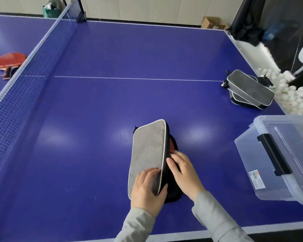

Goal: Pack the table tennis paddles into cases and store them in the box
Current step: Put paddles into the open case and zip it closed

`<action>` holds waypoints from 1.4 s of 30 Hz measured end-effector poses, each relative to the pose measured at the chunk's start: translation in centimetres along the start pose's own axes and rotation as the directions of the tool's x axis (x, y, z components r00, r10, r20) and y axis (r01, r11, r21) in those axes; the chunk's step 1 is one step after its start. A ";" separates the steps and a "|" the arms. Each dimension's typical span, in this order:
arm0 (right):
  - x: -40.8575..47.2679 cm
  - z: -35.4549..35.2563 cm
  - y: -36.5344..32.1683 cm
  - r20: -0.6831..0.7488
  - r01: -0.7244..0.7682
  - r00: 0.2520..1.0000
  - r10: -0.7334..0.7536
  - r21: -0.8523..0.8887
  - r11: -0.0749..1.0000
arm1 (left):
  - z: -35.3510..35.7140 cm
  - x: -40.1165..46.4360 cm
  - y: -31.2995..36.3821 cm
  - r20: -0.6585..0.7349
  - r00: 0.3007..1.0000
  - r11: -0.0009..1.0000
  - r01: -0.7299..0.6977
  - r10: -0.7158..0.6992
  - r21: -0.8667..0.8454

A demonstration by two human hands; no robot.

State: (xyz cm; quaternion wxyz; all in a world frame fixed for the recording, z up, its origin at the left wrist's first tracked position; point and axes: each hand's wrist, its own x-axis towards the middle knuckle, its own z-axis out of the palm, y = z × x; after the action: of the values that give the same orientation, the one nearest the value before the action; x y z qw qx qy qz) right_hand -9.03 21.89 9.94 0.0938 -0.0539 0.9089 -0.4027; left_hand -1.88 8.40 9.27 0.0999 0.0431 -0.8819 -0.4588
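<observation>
Case (148, 151): grey felt-like lid w/ white piping, black shell, rounded oblong; lies near desk's front edge, lid part open.
Paddle (172, 146): red rubber showing inside case, mostly hidden.
Left hand (148, 188): grips lid's near end.
Right hand (184, 172): fingers curled on case's open right edge.
Box (276, 165): clear plastic, black latch, right desk edge.
Spare cases (248, 89): two stacked, far right.
Other paddle (9, 62): red, beyond net (33, 70).
Desk (112, 105): smooth blue.

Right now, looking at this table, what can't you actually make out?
Head view:
- Paddle inside the grey case: only a red sliver shows; the flap hides the rest.
- Right hand fingertips: tucked under the flap.
- Clear box: cut off by the right edge.
- Far paddle: partly behind the net.
</observation>
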 end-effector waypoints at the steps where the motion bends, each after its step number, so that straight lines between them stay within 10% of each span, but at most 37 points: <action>1: 0.0 0.2 -0.2 0.004 -0.029 1.000 0.029 0.035 0.999 | 0.5 -0.1 -0.1 0.024 1.000 1.000 -0.005 0.005 0.007; 10: 1.0 -0.1 2.0 -0.060 -0.177 0.982 0.179 0.042 0.983 | 0.2 0.9 -3.9 -0.032 0.970 0.965 0.238 -0.243 -0.114; 18: 2.0 1.5 6.7 0.064 -0.433 0.901 0.429 0.089 0.897 | -0.1 7.1 -9.3 0.142 0.652 0.636 0.758 -0.745 -0.146; 34: 3.0 2.2 8.3 0.135 -0.488 0.873 0.469 0.236 0.840 | 1.9 10.3 -8.9 0.328 0.532 0.506 0.846 -0.781 -0.169; 42: 2.9 1.9 8.7 0.121 -0.484 0.875 0.469 0.276 0.831 | 2.6 10.2 -7.2 0.368 0.607 0.522 0.794 -0.704 -0.312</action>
State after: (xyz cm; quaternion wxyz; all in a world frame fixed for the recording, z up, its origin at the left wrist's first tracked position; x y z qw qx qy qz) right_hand -11.68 25.83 1.86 0.2199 0.1793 0.8200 -0.4971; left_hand -12.55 4.64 3.37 -0.1885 0.3504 -0.6506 -0.6469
